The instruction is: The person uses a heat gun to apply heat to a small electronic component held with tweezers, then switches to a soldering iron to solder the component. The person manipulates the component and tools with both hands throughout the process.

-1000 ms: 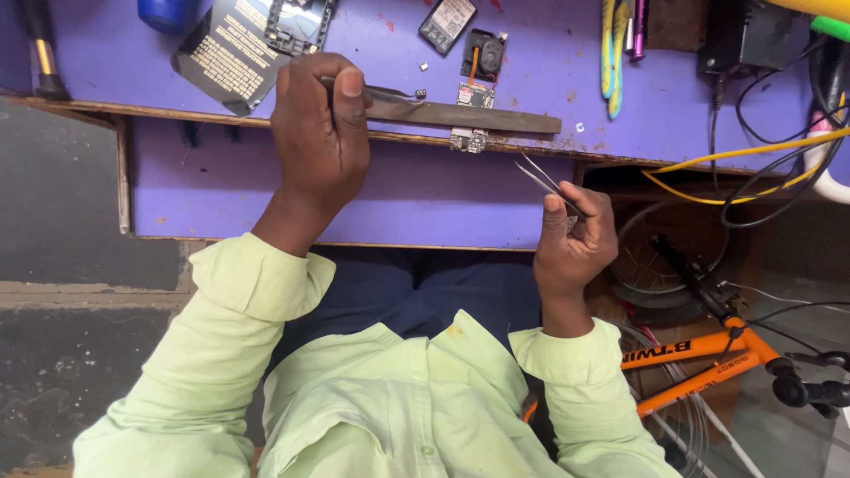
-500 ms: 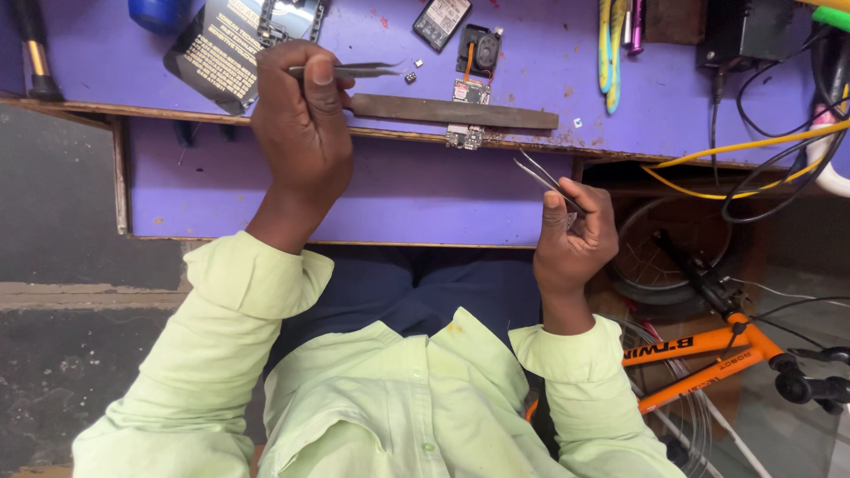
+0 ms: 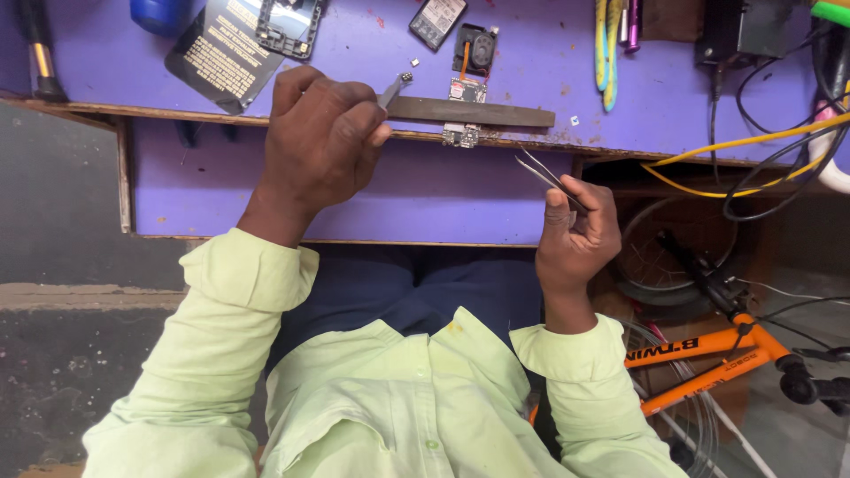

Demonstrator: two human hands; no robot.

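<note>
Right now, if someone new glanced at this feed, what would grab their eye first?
Probably the purple workbench across the top, littered with phone parts. Next, the left hand raised over its front edge, pinching a small metal tool near a little circuit board. The right hand sits lower, off the bench, gripping thin tweezers, with an orange bicycle frame at lower right.

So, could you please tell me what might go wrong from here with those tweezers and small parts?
The left hand holds a tool whose tip carries a tiny part; it could drop and vanish among the clutter on the purple bench. The small circuit board overhangs the bench edge and might be knocked off. The right hand holds pointed tweezers off the bench, where they could prick someone.
</note>
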